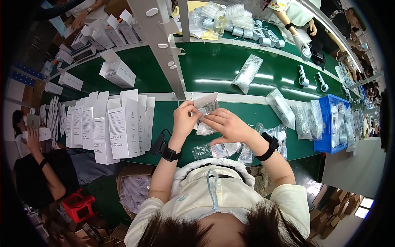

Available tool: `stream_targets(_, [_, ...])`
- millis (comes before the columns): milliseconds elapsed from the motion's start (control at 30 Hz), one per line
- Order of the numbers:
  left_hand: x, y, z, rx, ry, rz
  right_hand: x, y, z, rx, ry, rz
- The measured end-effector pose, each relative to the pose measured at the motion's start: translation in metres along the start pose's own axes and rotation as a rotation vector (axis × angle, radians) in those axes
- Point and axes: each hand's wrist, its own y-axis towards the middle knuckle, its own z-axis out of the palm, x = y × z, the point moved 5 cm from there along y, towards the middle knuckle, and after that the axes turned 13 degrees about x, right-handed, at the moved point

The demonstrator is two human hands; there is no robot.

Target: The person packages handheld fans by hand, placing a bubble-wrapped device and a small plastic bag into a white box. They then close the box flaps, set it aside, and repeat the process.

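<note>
Left hand (186, 119) and right hand (224, 123) both pinch a small clear plastic bag (205, 110) above the green tabletop (230, 70); keep the bag mouth taut, grip near its edges.

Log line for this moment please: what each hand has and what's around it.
left hand: grips small clear packet | right hand: pinches same packet | left: upright white boxes | right: blue bin | surface: green bench

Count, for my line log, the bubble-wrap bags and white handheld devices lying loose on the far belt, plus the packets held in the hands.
Bubble-wrap bag: 1
White handheld devices: 2
Clear packet, pinched by left hand and right hand: 1
Total: 4
</note>
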Motion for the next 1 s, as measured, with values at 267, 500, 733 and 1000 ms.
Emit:
stream_targets(267, [0.001, -0.001, 0.004, -0.007, -0.002, 0.012, 0.001, 0.009, -0.004, 0.265, -0.108, 0.111])
stream_targets(500, [-0.002, 0.000, 0.006, 0.027, 0.000, -0.043, -0.013, 0.018, 0.013, 0.756, -0.108, 0.231])
stream_targets(733, [0.000, -0.002, 0.008, 0.023, -0.013, -0.004, -0.032, 0.014, 0.022, 0.671, 0.024, 0.123])
stream_targets(1000, [0.005, -0.002, 0.001, -0.016, -0.051, 0.058, 0.014, -0.012, 0.013, 0.147, -0.151, -0.007])
